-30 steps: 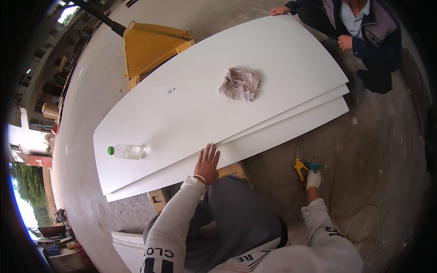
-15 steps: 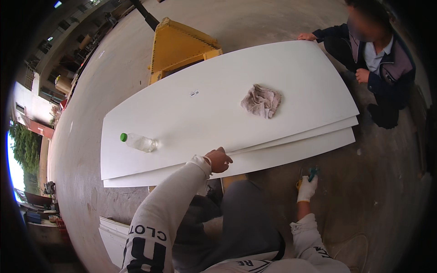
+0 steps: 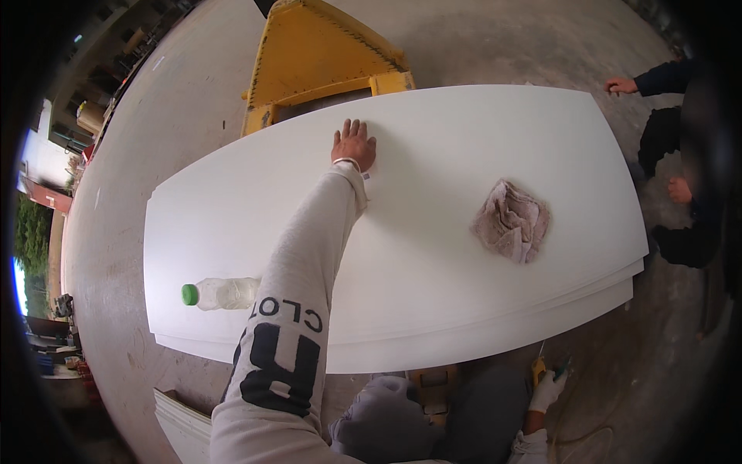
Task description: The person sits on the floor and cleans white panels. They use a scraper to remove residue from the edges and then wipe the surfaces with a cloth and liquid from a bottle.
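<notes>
A stack of large white panels lies in front of me. On the top panel my bare left hand rests palm down near the far edge, its fingers spread. A small label shows beside that wrist. My gloved right hand, low beyond the near edge, is closed around a yellow-and-green hand tool; a thin shaft sticks up from it, but its exact kind is unclear. A clear plastic bottle with a green cap lies on its side, partly behind my left sleeve. A crumpled greyish-pink rag sits on the panel's right half.
Beyond the far edge stands a yellow pallet jack. A person crouches at the right end, one hand near the panel corner. More pale boards stand low at my left. A thin cord or hose curls on the floor at lower right.
My left hand has moved from the near edge to the far side of the top panel and opened flat. The upper panels now lie closer to the near edge. The view has shifted.
</notes>
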The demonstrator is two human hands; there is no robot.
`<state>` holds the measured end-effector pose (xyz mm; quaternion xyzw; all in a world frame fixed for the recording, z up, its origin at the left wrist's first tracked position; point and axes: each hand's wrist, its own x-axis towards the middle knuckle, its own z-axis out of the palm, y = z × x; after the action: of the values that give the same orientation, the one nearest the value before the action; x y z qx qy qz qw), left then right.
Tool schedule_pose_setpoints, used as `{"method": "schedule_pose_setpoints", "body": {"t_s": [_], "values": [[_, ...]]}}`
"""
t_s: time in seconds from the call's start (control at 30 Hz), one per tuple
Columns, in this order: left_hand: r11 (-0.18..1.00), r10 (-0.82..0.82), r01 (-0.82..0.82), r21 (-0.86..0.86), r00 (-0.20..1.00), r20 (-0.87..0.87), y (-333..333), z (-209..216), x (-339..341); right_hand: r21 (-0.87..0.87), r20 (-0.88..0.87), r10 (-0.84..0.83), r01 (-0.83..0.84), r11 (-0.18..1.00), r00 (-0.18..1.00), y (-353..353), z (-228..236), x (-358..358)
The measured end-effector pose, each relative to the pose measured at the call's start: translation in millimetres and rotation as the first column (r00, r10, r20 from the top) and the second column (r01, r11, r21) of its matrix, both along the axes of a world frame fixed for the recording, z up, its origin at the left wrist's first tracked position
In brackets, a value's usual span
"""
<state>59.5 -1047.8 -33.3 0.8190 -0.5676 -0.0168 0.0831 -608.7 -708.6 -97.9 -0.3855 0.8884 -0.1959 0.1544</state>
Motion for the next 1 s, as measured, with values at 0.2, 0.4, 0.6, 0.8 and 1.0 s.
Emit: {"method": "schedule_pose_setpoints", "body": {"t_s": [0.2,0.4,0.6,0.8,1.0], "values": [[0.996,0.063,-0.061,-0.068,0.998,0.023,-64.3,-16.3,35.6,0.088,-0.048,-0.239,0.242,0.966,0.97,22.4,35.2,-25.4],[0.994,0.107,-0.108,0.013,0.994,0.024,-88.0,-10.5,41.3,0.112,0.143,-0.243,0.228,0.967,0.959,18.6,8.5,-37.0],[0.977,0.171,-0.171,0.127,0.985,0.006,-91.3,-0.8,45.2,0.075,0.17,-0.221,0.211,0.975,0.96,-1.8,16.1,-5.0],[0.974,0.224,-0.225,0.0,0.97,0.097,-88.5,-9.8,11.0,0.389,-0.058,-0.293,0.292,0.874,0.954,29.3,-19.5,-73.0],[0.979,0.204,-0.205,-0.004,0.975,-0.084,-87.2,-4.2,58.2,0.369,0.088,-0.339,0.285,0.885,0.937,24.6,-27.1,-92.8]]}}
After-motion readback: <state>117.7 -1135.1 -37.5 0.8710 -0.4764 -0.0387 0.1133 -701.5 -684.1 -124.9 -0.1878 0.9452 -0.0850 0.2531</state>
